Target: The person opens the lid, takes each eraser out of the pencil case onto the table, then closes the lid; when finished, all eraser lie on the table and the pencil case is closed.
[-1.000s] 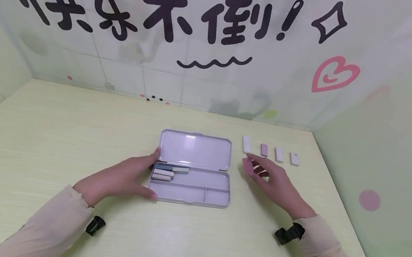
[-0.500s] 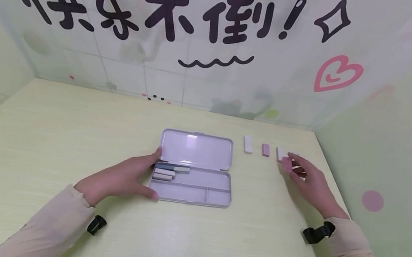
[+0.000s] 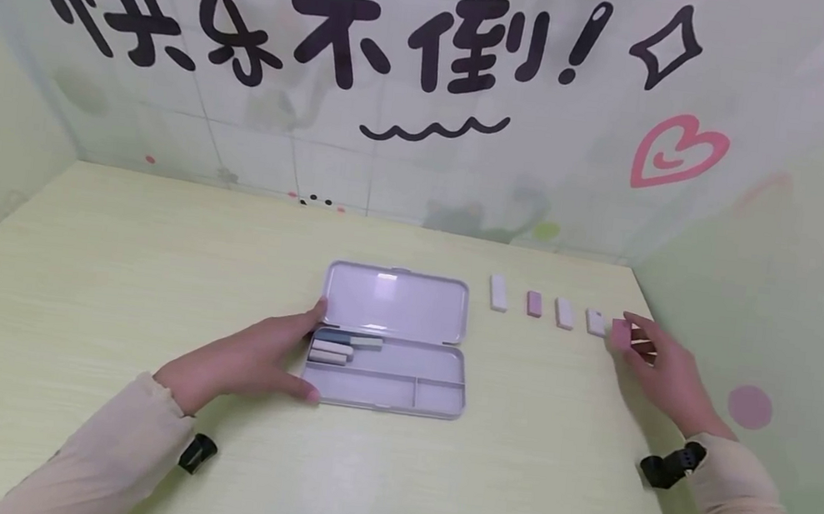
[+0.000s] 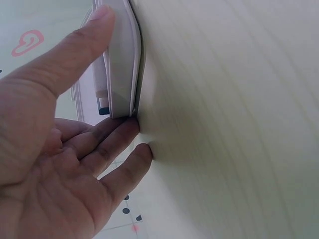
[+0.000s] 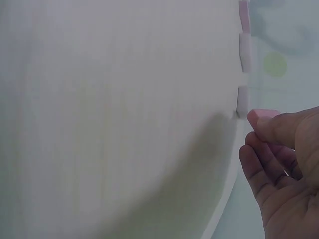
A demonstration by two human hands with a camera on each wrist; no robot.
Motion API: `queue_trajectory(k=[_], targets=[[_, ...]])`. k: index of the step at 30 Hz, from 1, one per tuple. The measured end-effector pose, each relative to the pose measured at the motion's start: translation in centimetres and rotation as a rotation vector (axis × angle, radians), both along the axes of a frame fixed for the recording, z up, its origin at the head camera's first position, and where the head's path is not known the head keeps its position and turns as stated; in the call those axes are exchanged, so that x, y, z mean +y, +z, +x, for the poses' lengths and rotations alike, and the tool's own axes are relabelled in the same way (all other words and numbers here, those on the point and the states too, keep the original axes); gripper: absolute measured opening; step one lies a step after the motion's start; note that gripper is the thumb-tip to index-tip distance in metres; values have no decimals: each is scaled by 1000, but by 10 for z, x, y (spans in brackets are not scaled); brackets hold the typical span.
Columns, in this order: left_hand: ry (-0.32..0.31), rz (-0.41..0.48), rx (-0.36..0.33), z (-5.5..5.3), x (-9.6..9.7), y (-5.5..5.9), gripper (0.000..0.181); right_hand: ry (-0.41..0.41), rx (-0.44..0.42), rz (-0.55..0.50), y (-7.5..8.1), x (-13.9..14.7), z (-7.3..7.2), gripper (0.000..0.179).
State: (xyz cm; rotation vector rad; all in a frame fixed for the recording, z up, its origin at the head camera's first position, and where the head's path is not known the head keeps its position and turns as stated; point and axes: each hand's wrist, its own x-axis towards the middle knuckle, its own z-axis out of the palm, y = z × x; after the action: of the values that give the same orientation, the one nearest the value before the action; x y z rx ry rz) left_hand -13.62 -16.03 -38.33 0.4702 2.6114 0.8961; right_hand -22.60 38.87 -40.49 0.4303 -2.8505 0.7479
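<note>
An open pale lilac pencil case (image 3: 439,360) lies on the table, its lid (image 3: 395,301) laid back. My left hand (image 3: 251,357) holds its left end, thumb at the front corner and fingers by the hinge side. In the left wrist view my left hand (image 4: 65,149) has its thumb along the case wall (image 4: 122,59). My right hand (image 3: 671,376) pinches a pink eraser (image 3: 621,334) at the right end of a row of erasers: white (image 3: 499,292), pink (image 3: 534,303), white (image 3: 563,313) and white (image 3: 596,322). The right wrist view shows the held eraser (image 5: 261,114) between thumb and fingers.
Inside the case's back compartment, at its left, lie a blue-and-white eraser (image 3: 365,343) and white blocks (image 3: 328,357). Dividers split off two front compartments. Printed wall panels (image 3: 420,182) stand behind and to the right, the right one (image 3: 759,327) close to my right hand.
My right hand has moved right with the pink eraser, past the row of erasers to its right end. My left hand has stayed at the pencil case.
</note>
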Motion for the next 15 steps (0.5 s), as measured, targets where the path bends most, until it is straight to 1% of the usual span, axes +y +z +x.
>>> queue_trajectory(k=[5, 15], targets=[[-2, 1, 3, 1, -1, -1, 123, -20, -48, 16, -1, 8, -3, 51], [5, -3, 0, 0, 1, -1, 124, -48, -81, 37, -3, 13, -14, 53]])
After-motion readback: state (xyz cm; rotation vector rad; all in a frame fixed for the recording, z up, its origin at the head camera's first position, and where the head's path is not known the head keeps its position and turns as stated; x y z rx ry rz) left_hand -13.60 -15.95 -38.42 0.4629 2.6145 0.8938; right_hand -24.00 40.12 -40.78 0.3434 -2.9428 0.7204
